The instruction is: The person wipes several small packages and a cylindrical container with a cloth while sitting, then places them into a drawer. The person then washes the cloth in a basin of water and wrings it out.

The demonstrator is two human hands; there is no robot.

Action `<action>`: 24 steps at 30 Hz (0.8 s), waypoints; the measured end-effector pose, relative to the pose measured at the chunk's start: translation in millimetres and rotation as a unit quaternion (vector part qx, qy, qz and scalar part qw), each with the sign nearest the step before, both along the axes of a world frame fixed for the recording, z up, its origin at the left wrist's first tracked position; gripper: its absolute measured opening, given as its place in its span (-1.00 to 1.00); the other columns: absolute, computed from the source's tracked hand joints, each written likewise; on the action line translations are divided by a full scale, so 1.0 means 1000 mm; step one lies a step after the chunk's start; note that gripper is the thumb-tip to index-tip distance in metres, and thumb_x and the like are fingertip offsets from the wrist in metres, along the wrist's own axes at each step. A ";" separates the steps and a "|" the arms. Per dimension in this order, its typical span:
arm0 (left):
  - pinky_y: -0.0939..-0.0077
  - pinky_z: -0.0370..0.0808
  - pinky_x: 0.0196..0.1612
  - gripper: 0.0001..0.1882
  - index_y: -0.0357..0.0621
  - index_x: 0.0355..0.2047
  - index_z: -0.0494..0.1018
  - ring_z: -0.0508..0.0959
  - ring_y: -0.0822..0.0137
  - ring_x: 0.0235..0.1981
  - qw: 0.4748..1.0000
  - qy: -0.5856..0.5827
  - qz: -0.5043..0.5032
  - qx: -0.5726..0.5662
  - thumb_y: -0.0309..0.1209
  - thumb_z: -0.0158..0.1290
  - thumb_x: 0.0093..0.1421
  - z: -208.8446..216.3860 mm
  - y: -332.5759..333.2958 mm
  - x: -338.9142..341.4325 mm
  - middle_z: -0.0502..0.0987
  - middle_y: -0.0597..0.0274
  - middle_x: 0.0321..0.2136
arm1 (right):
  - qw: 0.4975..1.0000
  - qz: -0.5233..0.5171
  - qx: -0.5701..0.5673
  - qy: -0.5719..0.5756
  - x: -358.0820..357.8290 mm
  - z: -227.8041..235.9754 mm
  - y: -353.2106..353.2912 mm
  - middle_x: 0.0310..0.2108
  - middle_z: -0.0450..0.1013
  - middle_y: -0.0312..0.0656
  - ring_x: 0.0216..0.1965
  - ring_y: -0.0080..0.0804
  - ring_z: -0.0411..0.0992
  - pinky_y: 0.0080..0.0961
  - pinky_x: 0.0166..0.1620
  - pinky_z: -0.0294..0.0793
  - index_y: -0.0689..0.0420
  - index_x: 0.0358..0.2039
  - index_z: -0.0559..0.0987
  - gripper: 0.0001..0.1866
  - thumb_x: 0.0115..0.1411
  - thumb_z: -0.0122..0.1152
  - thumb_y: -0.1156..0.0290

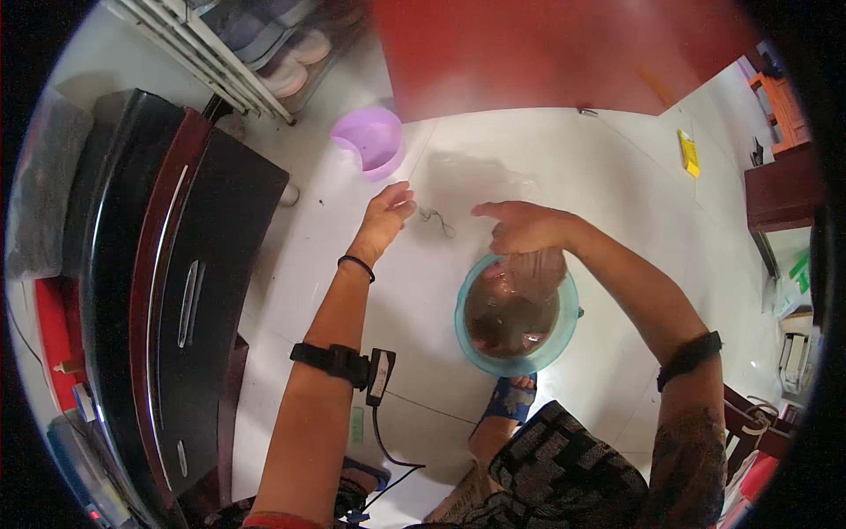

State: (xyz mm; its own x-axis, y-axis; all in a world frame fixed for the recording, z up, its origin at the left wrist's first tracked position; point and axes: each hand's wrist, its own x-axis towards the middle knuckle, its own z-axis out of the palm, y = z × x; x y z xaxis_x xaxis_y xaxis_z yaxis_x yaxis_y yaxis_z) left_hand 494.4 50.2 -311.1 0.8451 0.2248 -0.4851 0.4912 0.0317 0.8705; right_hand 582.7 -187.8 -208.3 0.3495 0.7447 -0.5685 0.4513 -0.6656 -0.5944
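Holding a clear bag over a basin

Standing on a white tile floor (617,176), the person works above a teal basin (564,339) of dark, wet contents. The right hand (522,227) is closed on a clear plastic bag (533,273), gripping it from above; the bag hangs straight down from the fingers into the basin's far side, long axis vertical. The left hand (385,218) is well apart to the left, fingers loosely curled, holding nothing that can be made out. A thin wire (438,220) lies on the floor between the hands. A purple bowl (370,139) sits beyond.
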 end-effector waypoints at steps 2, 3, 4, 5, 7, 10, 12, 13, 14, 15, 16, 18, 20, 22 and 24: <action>0.28 0.46 -0.09 -0.48 -0.09 0.16 0.22 0.49 0.26 -0.08 0.994 -0.046 0.000 -0.101 -0.30 0.05 0.20 0.008 0.000 -0.006 0.44 0.09 0.00 | 0.999 0.004 -0.010 0.036 0.002 -0.014 0.026 -0.03 0.38 0.08 -0.02 -0.14 0.38 -0.37 0.01 0.38 0.19 0.22 0.19 -0.22 -0.05 0.16 0.31; 0.27 0.47 -0.09 -0.46 -0.10 0.17 0.19 0.50 0.23 -0.08 0.986 -0.061 0.006 -0.156 -0.24 0.02 0.22 0.013 0.000 -0.008 0.43 0.07 0.00 | 0.998 -0.017 -0.005 0.058 0.001 -0.021 0.038 -0.06 0.41 0.05 -0.03 -0.16 0.39 -0.37 0.02 0.36 0.17 0.23 0.18 -0.22 -0.05 0.16 0.29; 0.27 0.47 -0.08 -0.44 -0.11 0.18 0.17 0.51 0.21 -0.09 0.975 -0.079 0.012 -0.209 -0.18 0.00 0.24 0.018 0.000 -0.009 0.43 0.04 0.00 | 0.997 -0.036 -0.011 0.064 0.001 -0.026 0.047 -0.09 0.43 0.02 -0.05 -0.18 0.39 -0.37 0.03 0.34 0.15 0.23 0.18 -0.22 -0.04 0.17 0.28; 0.26 0.48 -0.08 -0.43 -0.12 0.19 0.16 0.52 0.19 -0.09 0.969 -0.090 -0.007 -0.228 -0.13 -0.03 0.25 0.024 0.000 -0.008 0.43 0.03 0.00 | 0.992 -0.066 0.013 0.106 0.000 -0.031 0.054 -0.11 0.44 0.02 -0.08 -0.19 0.41 -0.37 -0.01 0.38 0.17 0.17 0.25 -0.28 -0.05 0.17 0.28; 0.25 0.48 -0.08 -0.39 -0.13 0.20 0.13 0.53 0.15 -0.10 0.955 -0.118 -0.047 -0.267 -0.03 -0.10 0.27 0.033 0.003 -0.006 0.42 -0.01 0.00 | 0.978 -0.117 0.046 0.166 0.001 -0.040 0.063 -0.15 0.45 0.03 -0.15 -0.20 0.44 -0.37 -0.10 0.44 0.22 0.04 0.39 -0.39 -0.08 0.17 0.29; 0.22 0.44 -0.03 -0.36 -0.15 0.21 0.13 0.48 0.13 -0.03 0.945 -0.142 -0.077 -0.285 0.01 -0.13 0.27 0.042 0.012 -0.003 0.39 0.01 0.04 | 0.980 -0.104 0.031 0.166 0.009 -0.060 0.070 -0.37 0.49 -0.07 -0.29 -0.26 0.46 -0.39 -0.16 0.45 0.21 -0.25 0.55 -0.63 -0.06 0.20 0.27; 0.17 0.39 0.02 -0.35 -0.16 0.21 0.13 0.41 0.12 0.05 0.960 -0.152 -0.025 -0.236 0.02 -0.13 0.27 0.045 0.020 -0.005 0.35 0.02 0.08 | 0.995 -0.018 0.067 0.070 0.028 -0.072 0.060 -0.30 0.49 -0.08 -0.22 -0.29 0.43 -0.42 -0.11 0.41 0.21 -0.28 0.57 -0.67 0.01 0.18 0.25; 0.15 0.37 0.04 -0.35 -0.17 0.21 0.14 0.37 0.11 0.09 0.965 -0.160 0.002 -0.209 0.02 -0.13 0.27 0.045 0.024 -0.007 0.34 0.03 0.10 | 0.997 0.038 0.061 0.001 0.037 -0.077 0.049 -0.26 0.48 -0.09 -0.18 -0.31 0.41 -0.43 -0.09 0.39 0.22 -0.29 0.58 -0.68 0.04 0.18 0.24; 0.13 0.34 0.06 -0.35 -0.17 0.21 0.15 0.34 0.11 0.11 0.968 -0.157 0.019 -0.194 0.02 -0.13 0.27 0.044 0.028 -0.010 0.32 0.04 0.11 | 0.991 -0.059 0.117 0.029 0.045 -0.081 0.031 -0.31 0.48 -0.09 -0.21 -0.31 0.42 -0.43 -0.10 0.41 0.20 -0.32 0.60 -0.71 0.06 0.17 0.25; 0.11 0.32 0.08 -0.35 -0.18 0.20 0.16 0.31 0.12 0.14 0.971 -0.156 0.035 -0.177 0.02 -0.13 0.27 0.043 0.031 -0.014 0.31 0.05 0.13 | 0.981 -0.162 0.095 0.051 0.055 -0.083 0.013 -0.30 0.49 -0.08 -0.21 -0.31 0.42 -0.43 -0.10 0.42 0.20 -0.32 0.61 -0.73 0.07 0.18 0.26; 0.10 0.29 0.10 -0.35 -0.19 0.19 0.17 0.28 0.12 0.16 0.974 -0.152 0.052 -0.161 0.02 -0.13 0.27 0.042 0.034 -0.017 0.29 0.06 0.14 | 0.956 -0.268 0.089 0.078 0.064 -0.083 -0.005 -0.30 0.49 -0.07 -0.21 -0.31 0.43 -0.42 -0.09 0.43 0.20 -0.33 0.61 -0.74 0.08 0.19 0.28; 0.15 0.33 0.07 -0.38 -0.20 0.15 0.25 0.30 0.14 0.14 0.984 -0.127 0.082 -0.094 -0.02 -0.03 0.23 0.039 0.037 -0.021 0.32 0.10 0.12 | 0.913 -0.384 0.083 0.113 0.080 -0.081 -0.040 -0.30 0.48 -0.12 -0.22 -0.32 0.45 -0.44 -0.12 0.47 0.30 -0.23 0.58 -0.70 0.10 0.20 0.34; 0.20 0.36 0.05 -0.45 -0.13 0.10 0.33 0.36 0.21 0.09 0.992 -0.095 0.071 -0.038 -0.05 0.00 0.22 0.033 0.035 -0.020 0.37 0.15 0.08 | 0.883 -0.449 0.094 0.102 0.087 -0.077 -0.070 -0.32 0.48 -0.15 -0.27 -0.31 0.47 -0.42 -0.18 0.51 0.24 -0.03 0.49 -0.61 0.12 0.15 0.39; 0.26 0.36 0.04 -0.52 -0.10 0.07 0.36 0.38 0.27 0.05 0.995 -0.092 0.025 -0.006 -0.10 0.00 0.23 0.026 0.025 -0.013 0.39 0.20 0.04 | 0.868 -0.457 0.119 0.155 0.088 -0.069 -0.099 -0.20 0.47 -0.07 -0.25 -0.28 0.47 -0.43 -0.20 0.51 0.20 0.12 0.35 -0.44 0.07 0.16 0.39; 0.32 0.37 0.02 -0.56 -0.08 0.05 0.39 0.40 0.33 0.02 0.990 -0.124 -0.040 0.048 -0.14 0.00 0.23 0.017 0.007 0.000 0.41 0.25 0.02 | 0.859 -0.462 0.110 0.190 0.086 -0.063 -0.119 -0.14 0.46 -0.04 -0.24 -0.28 0.47 -0.43 -0.20 0.51 0.15 0.23 0.21 -0.30 0.04 0.15 0.40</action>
